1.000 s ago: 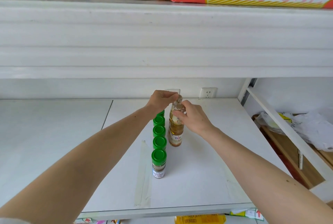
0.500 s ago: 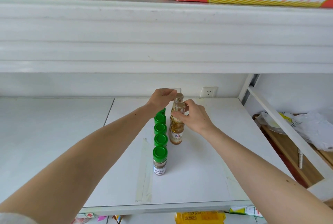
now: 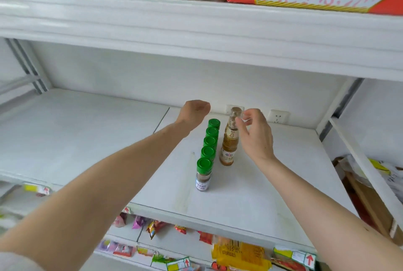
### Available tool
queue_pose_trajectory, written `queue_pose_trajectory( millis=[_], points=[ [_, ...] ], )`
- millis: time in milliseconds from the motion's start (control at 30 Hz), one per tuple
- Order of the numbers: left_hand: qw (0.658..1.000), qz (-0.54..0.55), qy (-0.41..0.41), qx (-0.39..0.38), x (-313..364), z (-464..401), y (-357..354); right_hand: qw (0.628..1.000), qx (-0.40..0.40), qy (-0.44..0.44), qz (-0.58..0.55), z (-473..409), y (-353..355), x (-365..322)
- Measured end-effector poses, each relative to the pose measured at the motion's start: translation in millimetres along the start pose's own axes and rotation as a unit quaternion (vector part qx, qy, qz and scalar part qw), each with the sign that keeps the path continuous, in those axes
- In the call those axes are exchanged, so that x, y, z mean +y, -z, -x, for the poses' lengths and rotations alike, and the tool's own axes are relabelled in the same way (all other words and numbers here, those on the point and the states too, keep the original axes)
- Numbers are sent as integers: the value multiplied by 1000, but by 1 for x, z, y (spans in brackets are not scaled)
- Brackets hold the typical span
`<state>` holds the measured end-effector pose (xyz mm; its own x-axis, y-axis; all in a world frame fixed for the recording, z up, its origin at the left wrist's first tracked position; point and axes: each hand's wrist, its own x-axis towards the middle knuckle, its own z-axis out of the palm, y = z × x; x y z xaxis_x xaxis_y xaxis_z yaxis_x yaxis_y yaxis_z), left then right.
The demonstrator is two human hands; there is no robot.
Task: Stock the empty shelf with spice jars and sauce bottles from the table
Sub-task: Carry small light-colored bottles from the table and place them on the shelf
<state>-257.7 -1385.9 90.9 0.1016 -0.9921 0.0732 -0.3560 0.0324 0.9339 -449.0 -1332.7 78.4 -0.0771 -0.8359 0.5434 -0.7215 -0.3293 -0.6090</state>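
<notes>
The bottle (image 3: 229,139) stands upright on the shelf (image 3: 272,183), just in front of the right hand (image 3: 256,135) and to the right of the left hand (image 3: 196,110). It looks like clear glass or hard plastic filled with amber liquid, so I judge it fairly heavy for its width, rigid, smooth enough to slip, and top-heavy because it is tall and narrow; the safest hold would be round the body at the label rather than the thin neck. It has a gold cap, a pale label at the shoulder and a white one low on the body. The right hand is released, its fingers spread and relaxed beside the cap, at most grazing it; I cannot tell if they touch. The left hand hangs above and behind the jars (image 3: 208,150), its fingers loosely curled and holding nothing. The five jars stand in a single file running away from the hands, just left of the bottle, each with a green lid; the nearest shows brown powder and a white label.
</notes>
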Motion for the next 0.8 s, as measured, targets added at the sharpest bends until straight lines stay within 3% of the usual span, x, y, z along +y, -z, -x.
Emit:
queue_pose_trajectory(
  millis=[300, 800],
  points=[
    [986, -80, -7, 148, -12, 139, 54, 979, -102, 120, -130, 79, -17, -65],
    [911, -65, 145, 381, -61, 448, 145, 865, -327, 272, -266, 292, -31, -206]
  ],
)
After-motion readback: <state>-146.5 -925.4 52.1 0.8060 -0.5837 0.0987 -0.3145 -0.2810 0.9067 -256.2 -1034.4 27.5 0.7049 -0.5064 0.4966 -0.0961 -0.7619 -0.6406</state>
